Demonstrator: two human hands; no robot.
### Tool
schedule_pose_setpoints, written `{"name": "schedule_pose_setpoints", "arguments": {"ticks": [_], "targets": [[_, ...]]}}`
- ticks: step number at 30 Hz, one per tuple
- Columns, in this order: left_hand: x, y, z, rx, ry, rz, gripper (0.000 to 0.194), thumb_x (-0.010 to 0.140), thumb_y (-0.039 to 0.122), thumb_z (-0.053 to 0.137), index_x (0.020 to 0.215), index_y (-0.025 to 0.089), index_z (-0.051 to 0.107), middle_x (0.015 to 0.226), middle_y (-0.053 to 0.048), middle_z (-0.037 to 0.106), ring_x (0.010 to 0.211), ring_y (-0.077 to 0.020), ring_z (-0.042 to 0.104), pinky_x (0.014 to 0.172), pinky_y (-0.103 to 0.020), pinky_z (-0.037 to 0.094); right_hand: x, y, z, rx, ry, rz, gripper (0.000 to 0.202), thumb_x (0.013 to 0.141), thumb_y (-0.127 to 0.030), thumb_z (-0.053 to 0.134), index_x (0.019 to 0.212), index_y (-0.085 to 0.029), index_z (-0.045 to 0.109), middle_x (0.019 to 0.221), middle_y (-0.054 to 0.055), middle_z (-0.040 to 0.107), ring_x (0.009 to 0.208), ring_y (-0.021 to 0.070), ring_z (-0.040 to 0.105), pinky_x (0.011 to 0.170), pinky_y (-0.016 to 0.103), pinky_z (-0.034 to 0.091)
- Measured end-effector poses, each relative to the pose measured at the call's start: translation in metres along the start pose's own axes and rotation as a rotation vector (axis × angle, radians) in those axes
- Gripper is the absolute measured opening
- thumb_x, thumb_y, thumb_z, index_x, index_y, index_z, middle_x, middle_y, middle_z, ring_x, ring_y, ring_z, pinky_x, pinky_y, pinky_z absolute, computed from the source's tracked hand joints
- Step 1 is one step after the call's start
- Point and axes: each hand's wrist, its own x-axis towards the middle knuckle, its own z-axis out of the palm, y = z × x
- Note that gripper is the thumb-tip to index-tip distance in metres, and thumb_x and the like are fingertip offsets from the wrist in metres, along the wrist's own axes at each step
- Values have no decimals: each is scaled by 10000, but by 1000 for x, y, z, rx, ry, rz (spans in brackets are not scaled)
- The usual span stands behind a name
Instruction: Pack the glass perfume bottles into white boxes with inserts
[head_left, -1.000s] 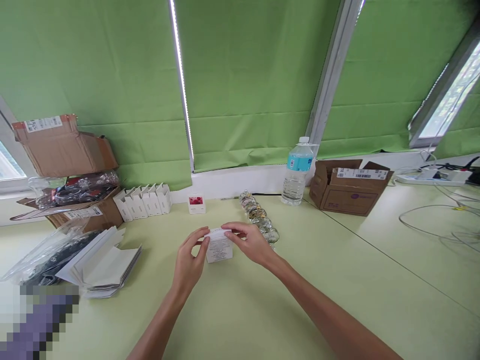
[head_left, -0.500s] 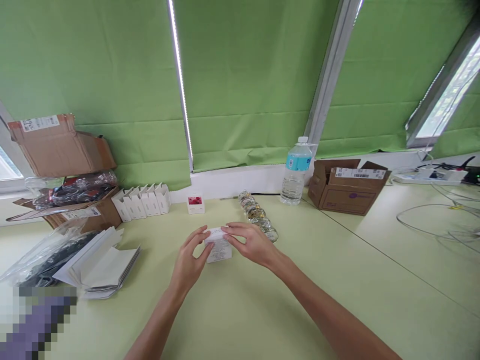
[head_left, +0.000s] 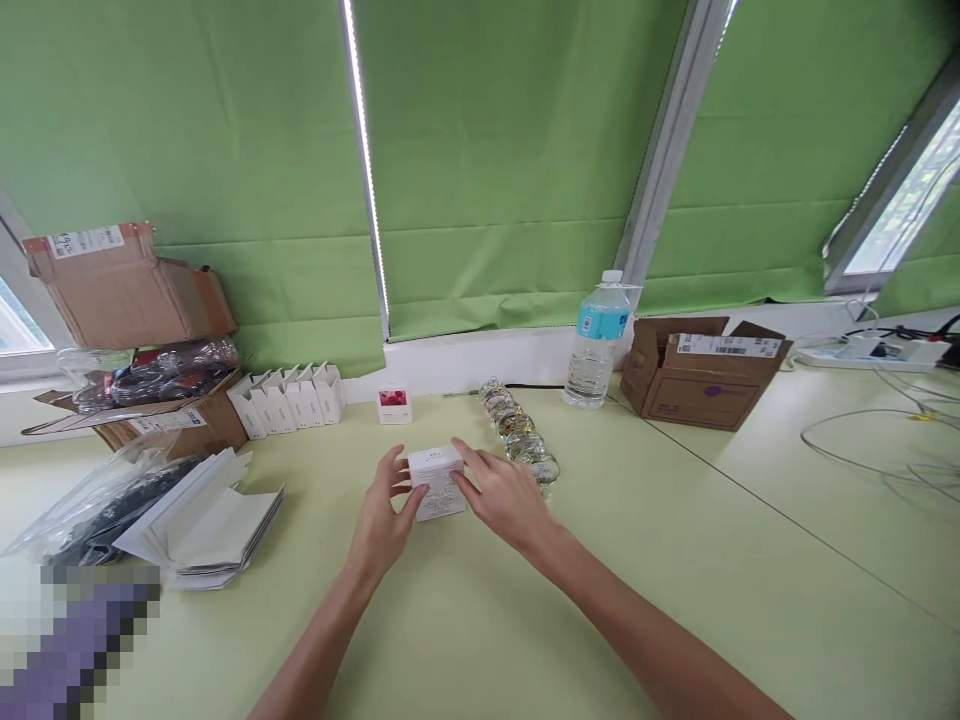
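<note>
A small white box (head_left: 438,488) with fine print on its front stands upright on the pale green table, its top closed. My left hand (head_left: 384,508) grips its left side, thumb on the front face and fingers at the side. On the right side, my right hand (head_left: 501,496) holds the same box with thumb at the front and index finger at the top corner. Behind it stands another small white box (head_left: 394,406) with a red picture. A row of clear-wrapped round items (head_left: 517,430) lies just beyond my right hand.
Several open white boxes (head_left: 289,400) stand at the back left, beside stacked cardboard boxes (head_left: 135,300). White papers (head_left: 217,530) and a plastic bag lie at left. A water bottle (head_left: 592,350), an open carton (head_left: 705,385) and cables (head_left: 862,440) are at right.
My fingers have moved from the top of the box to its sides and corner, so more of its top shows. The whole view has shifted slightly.
</note>
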Motion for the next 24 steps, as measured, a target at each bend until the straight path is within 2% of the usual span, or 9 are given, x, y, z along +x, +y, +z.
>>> {"name": "schedule_pose_setpoints", "arguments": {"ticks": [2, 5, 7, 9, 13, 15, 17, 21, 24], "targets": [[1, -1, 0, -16, 5, -40, 530, 826, 386, 598, 1302, 228, 425, 1095, -87, 643, 907, -190, 655, 801, -378, 545, -1, -3, 5, 0, -17, 115, 346, 920, -353, 443, 1219, -219, 553, 927, 113, 716, 781, 267, 667, 622, 319, 427], [0, -3, 1, 48, 10, -59, 384, 790, 433, 625, 1090, 198, 570, 990, -75, 663, 869, -201, 645, 803, -392, 523, -4, -6, 13, 46, -101, 210, 256, 903, -356, 469, 1047, -195, 605, 852, 116, 715, 740, 254, 668, 604, 294, 400], [-1, -2, 1, 76, 31, -78, 339, 767, 457, 644, 977, 198, 581, 984, -68, 656, 871, -207, 634, 787, -392, 517, -6, -9, 15, 152, -141, 209, 277, 881, -341, 500, 1097, -183, 569, 873, 113, 711, 757, 244, 667, 604, 278, 396], [-2, 1, 1, 67, 36, -74, 295, 760, 456, 654, 882, 202, 568, 1078, -75, 633, 942, -217, 622, 805, -395, 511, -8, -14, 15, 319, -162, 157, 409, 837, -337, 560, 1211, -186, 491, 946, 100, 700, 808, 235, 659, 607, 262, 404], [-4, 11, 0, 11, -38, 34, 248, 872, 398, 524, 732, 201, 575, 1325, -79, 513, 1229, -242, 488, 993, -430, 419, -12, -26, 13, 591, -194, 36, 618, 745, -373, 670, 1296, -250, 418, 1046, 35, 669, 833, 195, 625, 614, 240, 428], [-3, 14, -1, -27, -41, 53, 239, 894, 384, 487, 779, 207, 599, 1366, -80, 480, 1296, -245, 425, 1034, -436, 389, -14, -29, 16, 606, -159, 75, 582, 745, -376, 669, 1269, -251, 449, 1027, 26, 669, 795, 182, 617, 606, 240, 427], [-2, 13, -1, -101, -14, 16, 190, 876, 388, 525, 950, 223, 583, 1392, -85, 458, 1289, -242, 443, 1019, -428, 414, -14, -27, 23, 561, -112, 153, 516, 758, -363, 650, 1227, -225, 483, 974, 38, 677, 740, 180, 614, 571, 241, 412], [1, 2, -1, -192, -38, -76, 580, 795, 387, 645, 1297, 246, 391, 1382, -106, 479, 1252, -232, 492, 1006, -396, 438, -10, -16, 34, 561, -108, 153, 369, 790, -315, 601, 1133, -196, 537, 910, 57, 688, 729, 191, 622, 571, 250, 420], [2, -6, -1, -159, -130, -96, 576, 775, 348, 660, 1290, 219, 436, 1276, -105, 577, 1186, -233, 547, 977, -396, 460, -7, -8, 36, 609, -91, 167, 341, 798, -295, 598, 1120, -200, 539, 987, 72, 686, 811, 201, 637, 631, 265, 456]]}}
